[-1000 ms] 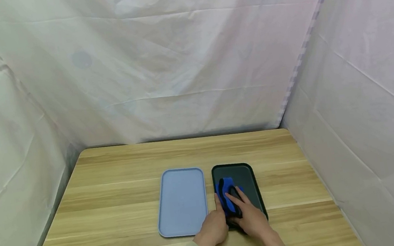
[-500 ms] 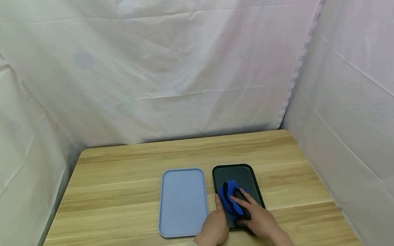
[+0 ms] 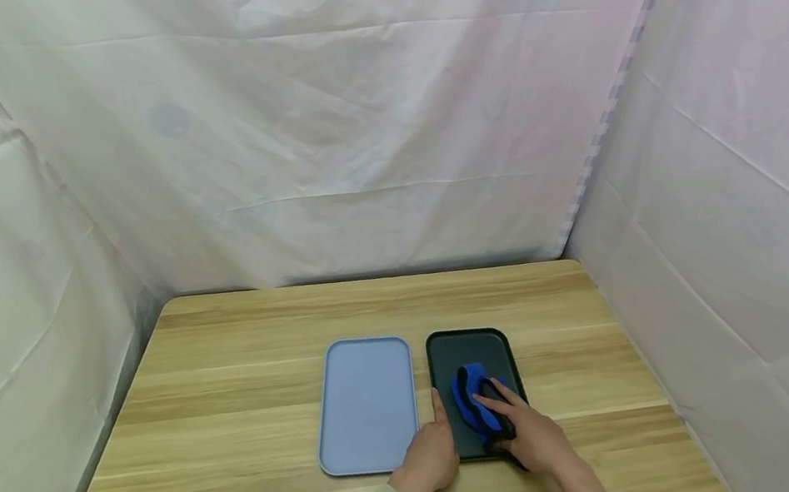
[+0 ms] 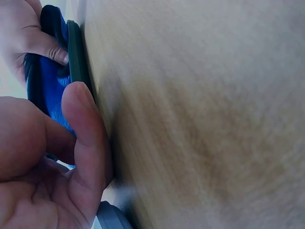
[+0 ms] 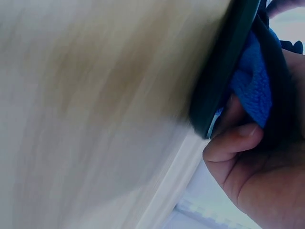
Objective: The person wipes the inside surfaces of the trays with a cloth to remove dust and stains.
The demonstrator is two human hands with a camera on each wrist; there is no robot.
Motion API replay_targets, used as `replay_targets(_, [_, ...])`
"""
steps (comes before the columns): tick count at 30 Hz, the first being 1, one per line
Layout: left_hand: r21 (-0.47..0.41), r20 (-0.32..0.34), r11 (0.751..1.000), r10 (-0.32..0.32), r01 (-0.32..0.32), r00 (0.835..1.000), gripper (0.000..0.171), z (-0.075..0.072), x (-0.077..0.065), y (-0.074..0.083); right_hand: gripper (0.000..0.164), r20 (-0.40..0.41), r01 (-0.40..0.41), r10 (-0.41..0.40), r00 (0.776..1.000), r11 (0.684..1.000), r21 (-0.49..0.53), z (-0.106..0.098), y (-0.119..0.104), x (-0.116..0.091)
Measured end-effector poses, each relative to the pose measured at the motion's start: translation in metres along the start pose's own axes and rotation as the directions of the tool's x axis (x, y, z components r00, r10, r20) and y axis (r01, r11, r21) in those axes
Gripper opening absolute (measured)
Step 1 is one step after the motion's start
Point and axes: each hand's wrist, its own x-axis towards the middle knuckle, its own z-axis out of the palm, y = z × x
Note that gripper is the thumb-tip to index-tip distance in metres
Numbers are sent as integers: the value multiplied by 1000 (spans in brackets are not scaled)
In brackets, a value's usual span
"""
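Note:
A blue cloth [image 3: 475, 403] with black edging lies bunched on the dark green tray [image 3: 443, 348], toward its near right part. My right hand [image 3: 535, 438] grips the cloth from above with spread fingers; in the right wrist view its fluffy blue fabric [image 5: 255, 88] shows by the curled fingers. My left hand [image 3: 429, 453] is at the tray's left edge, its index finger straight along the rim and the other fingers bent. In the left wrist view a fingertip of my left hand [image 4: 86, 138] is close to the tray's edge [image 4: 77, 52].
To the left, a light blue tray [image 3: 365, 401] lies flat, a narrow gap from the green one. Both rest on a wood-grain table [image 3: 222, 421]. White sheets [image 3: 346, 118] hang behind and on both sides.
My right hand and the blue cloth have slid to the right and slightly nearer across the green tray. My left hand has stayed at the tray's left edge.

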Motion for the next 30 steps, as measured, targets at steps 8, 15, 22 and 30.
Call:
replay_targets(8, [-13, -3, 1000, 3, -3, 1000, 104, 2, 0, -1, 83, 20, -10, 10, 1000, 1000, 3, -8, 12, -1])
replay_targets(15, [-28, -9, 1000, -9, 9, 1000, 104, 3, 0, -1, 81, 51, 8, -8, 999, 1000, 11, -15, 22, 1])
replay_targets(22, [-14, -8, 1000, -23, 22, 1000, 103, 2, 0, -2, 82, 78, 39, -41, 996, 999, 37, -20, 27, 4])
replay_targets(30, [-10, -7, 1000, -16, 16, 1000, 101, 0, -1, -1, 84, 68, 27, -30, 997, 999, 45, -22, 30, 13])
